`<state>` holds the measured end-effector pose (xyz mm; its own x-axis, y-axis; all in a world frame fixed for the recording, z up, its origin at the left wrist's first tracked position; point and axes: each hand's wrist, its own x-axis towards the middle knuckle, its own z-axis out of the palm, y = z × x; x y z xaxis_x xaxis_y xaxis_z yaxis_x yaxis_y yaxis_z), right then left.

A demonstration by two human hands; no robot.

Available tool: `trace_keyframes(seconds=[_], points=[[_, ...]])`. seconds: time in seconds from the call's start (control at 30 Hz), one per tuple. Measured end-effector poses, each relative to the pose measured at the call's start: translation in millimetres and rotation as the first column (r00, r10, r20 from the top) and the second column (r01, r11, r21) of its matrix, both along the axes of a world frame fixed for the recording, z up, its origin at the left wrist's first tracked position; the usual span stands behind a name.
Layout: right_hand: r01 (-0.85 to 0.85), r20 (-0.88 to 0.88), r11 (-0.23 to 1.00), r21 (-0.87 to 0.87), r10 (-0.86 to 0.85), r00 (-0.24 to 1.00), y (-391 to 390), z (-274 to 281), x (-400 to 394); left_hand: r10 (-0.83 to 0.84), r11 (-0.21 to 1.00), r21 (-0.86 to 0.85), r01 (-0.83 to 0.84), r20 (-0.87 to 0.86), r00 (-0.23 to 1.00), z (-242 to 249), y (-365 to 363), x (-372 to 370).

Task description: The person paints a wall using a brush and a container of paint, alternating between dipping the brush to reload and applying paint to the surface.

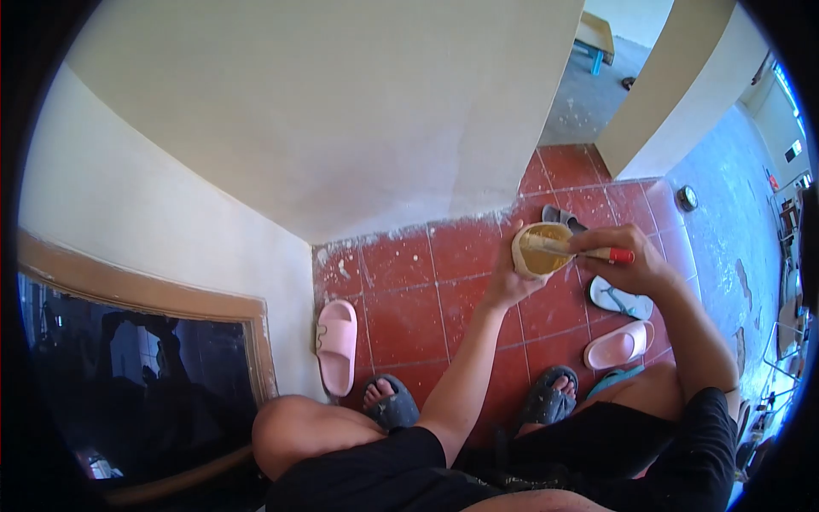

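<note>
In the head view my left hand (510,282) is wrapped round a small tub (531,266) with a pale, smeared rim and yellowish-brown inside. The tub is tipped so that its mouth faces me. Closed round a paintbrush (595,253) with a red-ended handle, my right hand (630,256) is just right of the tub. The brush's pale bristles reach into the tub's mouth. Both hands are held out over the red tiled floor (478,320), in front of my knees.
Pale walls (341,111) meet the tiles, with white specks along the corner. A pink slipper (336,346) lies by the left wall, near a wood-framed dark pane (145,375). At right lie a white flip-flop (616,297) and another pink slipper (616,346). A doorway opens behind.
</note>
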<state>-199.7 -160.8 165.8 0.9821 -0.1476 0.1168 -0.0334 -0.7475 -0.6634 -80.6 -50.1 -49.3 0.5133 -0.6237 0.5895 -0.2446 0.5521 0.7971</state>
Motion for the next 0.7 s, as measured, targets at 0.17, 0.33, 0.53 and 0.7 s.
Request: trace_keyframes(seconds=[0.17,0.33,0.53,0.7], points=[[0.096,-0.105,0.995,-0.002,-0.096,0.990,6,11,2,-0.069,0.997,-0.028,0.068,-0.030,0.997,1,-3,0],[0.104,-0.109,0.995,0.007,-0.102,0.989,12,16,8,-0.096,0.994,-0.053,0.092,-0.093,0.991,-8,-6,5],[0.042,-0.074,0.999,-0.006,-0.042,0.996,14,12,16,-0.054,0.997,-0.061,0.045,-0.150,0.987,-1,2,12],[-0.025,-0.018,0.998,-0.056,0.024,1.000,17,12,23,-0.058,0.997,-0.059,0.049,-0.165,0.985,2,8,18]])
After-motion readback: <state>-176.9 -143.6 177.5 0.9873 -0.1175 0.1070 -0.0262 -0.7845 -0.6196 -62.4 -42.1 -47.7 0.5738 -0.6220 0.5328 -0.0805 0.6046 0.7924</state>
